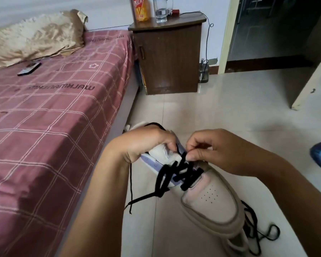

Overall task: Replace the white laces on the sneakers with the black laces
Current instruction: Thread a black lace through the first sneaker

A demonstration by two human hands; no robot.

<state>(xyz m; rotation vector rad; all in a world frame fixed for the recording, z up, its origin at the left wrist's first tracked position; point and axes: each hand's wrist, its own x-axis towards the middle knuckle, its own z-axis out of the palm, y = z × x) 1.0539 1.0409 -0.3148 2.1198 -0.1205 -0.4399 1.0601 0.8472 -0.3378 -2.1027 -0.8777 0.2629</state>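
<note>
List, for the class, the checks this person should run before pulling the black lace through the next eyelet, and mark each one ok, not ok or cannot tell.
1. Sneaker steadied: left hand grips the tongue end. Ok.
2. Lace end in hand: right hand pinches the black lace near the top eyelets. Ok.
3. Lower rows threaded in black: several crossings show. Ok.
4. Crossings lying flat and even: they look loose and bunched. Not ok.
5. Free lace end clear of knots: it hangs loose on the left. Ok.
6. White lace fully removed: none seen. Cannot tell.
</note>
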